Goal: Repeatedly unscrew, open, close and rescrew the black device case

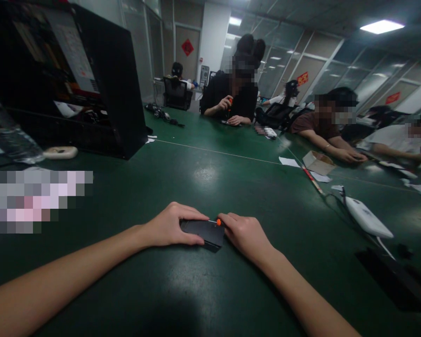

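A flat black box-shaped piece (208, 234) rests on the green table in front of me. My left hand (173, 226) grips it from the left, thumb along the near side and fingers along the far side. At its right end, my right hand (243, 232) is closed around a small orange-handled screwdriver (218, 222). A thin metal shaft runs left from the orange part, over the far edge of the black piece. Most of the handle is hidden in my fingers, and I cannot tell whether the tip touches a screw.
A large black case (115, 89) stands at the left, near a clear plastic bottle (14, 133). On the right lie a white device with a cable (368, 217), a small open box (317, 163) and paper (289, 162). Across the green table (203, 281) sits a co-worker (228, 96); others sit right.
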A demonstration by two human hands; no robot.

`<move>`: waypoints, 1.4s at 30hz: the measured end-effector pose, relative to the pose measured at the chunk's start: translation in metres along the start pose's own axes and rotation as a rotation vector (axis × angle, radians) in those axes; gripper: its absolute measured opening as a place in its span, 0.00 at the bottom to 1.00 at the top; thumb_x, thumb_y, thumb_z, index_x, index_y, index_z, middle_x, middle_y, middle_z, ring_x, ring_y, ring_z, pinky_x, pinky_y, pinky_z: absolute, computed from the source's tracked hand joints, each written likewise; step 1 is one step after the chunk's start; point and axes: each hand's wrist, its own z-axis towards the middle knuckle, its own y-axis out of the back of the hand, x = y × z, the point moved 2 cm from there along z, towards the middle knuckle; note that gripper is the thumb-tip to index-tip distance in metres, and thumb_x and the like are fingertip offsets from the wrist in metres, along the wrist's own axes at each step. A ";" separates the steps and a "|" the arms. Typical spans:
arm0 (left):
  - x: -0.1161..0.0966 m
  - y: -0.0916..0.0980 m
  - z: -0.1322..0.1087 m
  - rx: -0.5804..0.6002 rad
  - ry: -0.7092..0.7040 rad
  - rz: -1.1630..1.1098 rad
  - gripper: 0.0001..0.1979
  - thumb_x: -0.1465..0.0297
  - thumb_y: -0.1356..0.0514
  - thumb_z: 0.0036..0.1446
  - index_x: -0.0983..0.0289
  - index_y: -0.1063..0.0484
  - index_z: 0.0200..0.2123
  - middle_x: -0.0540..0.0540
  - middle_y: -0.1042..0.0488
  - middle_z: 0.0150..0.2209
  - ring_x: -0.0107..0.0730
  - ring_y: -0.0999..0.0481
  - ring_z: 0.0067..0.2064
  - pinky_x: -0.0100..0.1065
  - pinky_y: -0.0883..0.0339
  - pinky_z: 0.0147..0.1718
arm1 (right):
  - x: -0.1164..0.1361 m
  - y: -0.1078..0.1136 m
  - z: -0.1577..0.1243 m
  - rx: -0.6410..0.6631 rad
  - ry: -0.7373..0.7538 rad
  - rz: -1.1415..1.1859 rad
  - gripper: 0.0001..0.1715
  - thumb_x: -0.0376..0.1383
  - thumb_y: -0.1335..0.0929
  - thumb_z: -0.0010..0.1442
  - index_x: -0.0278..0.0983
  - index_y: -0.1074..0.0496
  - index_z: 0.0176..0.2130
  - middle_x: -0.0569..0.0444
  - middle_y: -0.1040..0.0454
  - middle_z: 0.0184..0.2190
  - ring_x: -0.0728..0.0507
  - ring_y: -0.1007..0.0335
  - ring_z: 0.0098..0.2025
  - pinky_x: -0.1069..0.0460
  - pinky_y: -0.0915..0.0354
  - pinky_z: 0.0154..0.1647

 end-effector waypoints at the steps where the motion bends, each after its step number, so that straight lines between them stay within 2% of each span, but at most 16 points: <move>1: 0.000 0.000 0.000 -0.001 0.001 0.003 0.26 0.59 0.27 0.54 0.63 0.21 0.54 0.59 0.17 0.48 0.43 0.17 0.46 0.38 0.27 0.46 | -0.001 0.000 0.000 -0.004 0.003 0.010 0.10 0.32 0.36 0.69 0.38 0.27 0.48 0.55 0.20 0.35 0.49 0.25 0.32 0.54 0.44 0.28; 4: 0.000 0.000 -0.001 -0.004 0.000 -0.001 0.27 0.59 0.28 0.54 0.63 0.22 0.55 0.59 0.17 0.49 0.43 0.17 0.47 0.38 0.27 0.46 | -0.009 0.003 -0.003 -0.023 0.023 0.026 0.11 0.36 0.37 0.71 0.37 0.26 0.45 0.53 0.21 0.33 0.48 0.27 0.30 0.53 0.47 0.28; 10: 0.001 -0.001 0.000 -0.011 -0.003 -0.003 0.25 0.58 0.28 0.54 0.62 0.20 0.53 0.59 0.17 0.49 0.44 0.17 0.48 0.40 0.27 0.50 | -0.025 0.003 -0.009 -0.043 0.077 0.071 0.21 0.44 0.39 0.73 0.36 0.27 0.34 0.53 0.25 0.28 0.48 0.31 0.29 0.53 0.48 0.29; 23: -0.002 -0.002 0.000 -0.011 -0.047 -0.077 0.21 0.62 0.29 0.56 0.63 0.20 0.52 0.58 0.17 0.47 0.40 0.17 0.46 0.36 0.26 0.47 | -0.019 -0.009 -0.005 0.019 0.040 0.219 0.13 0.40 0.35 0.70 0.36 0.29 0.35 0.55 0.25 0.29 0.49 0.29 0.30 0.56 0.41 0.32; 31: 0.000 -0.003 -0.001 -0.013 -0.055 -0.036 0.24 0.61 0.29 0.56 0.63 0.22 0.54 0.59 0.18 0.49 0.43 0.18 0.48 0.38 0.26 0.48 | -0.035 0.001 -0.011 0.073 -0.032 0.209 0.09 0.38 0.34 0.69 0.37 0.27 0.38 0.53 0.23 0.32 0.47 0.27 0.33 0.55 0.40 0.34; 34: 0.000 -0.004 -0.001 -0.010 -0.082 -0.046 0.23 0.62 0.30 0.57 0.63 0.22 0.55 0.60 0.18 0.50 0.43 0.18 0.49 0.38 0.27 0.49 | -0.046 0.005 -0.014 0.080 -0.104 0.196 0.05 0.34 0.33 0.65 0.37 0.25 0.40 0.52 0.22 0.35 0.45 0.25 0.35 0.53 0.38 0.35; 36: 0.000 -0.004 -0.001 -0.010 -0.103 -0.055 0.23 0.63 0.30 0.58 0.65 0.22 0.55 0.61 0.18 0.50 0.43 0.18 0.50 0.38 0.27 0.50 | -0.050 0.006 -0.015 0.068 -0.165 0.198 0.06 0.33 0.33 0.65 0.37 0.25 0.42 0.51 0.22 0.37 0.44 0.24 0.37 0.52 0.35 0.37; 42: 0.000 -0.004 -0.001 -0.020 -0.117 -0.060 0.23 0.63 0.30 0.58 0.64 0.22 0.54 0.61 0.18 0.50 0.43 0.18 0.49 0.39 0.26 0.50 | -0.040 0.007 -0.012 0.065 -0.216 0.241 0.08 0.36 0.32 0.66 0.38 0.25 0.45 0.52 0.22 0.39 0.45 0.25 0.38 0.52 0.32 0.38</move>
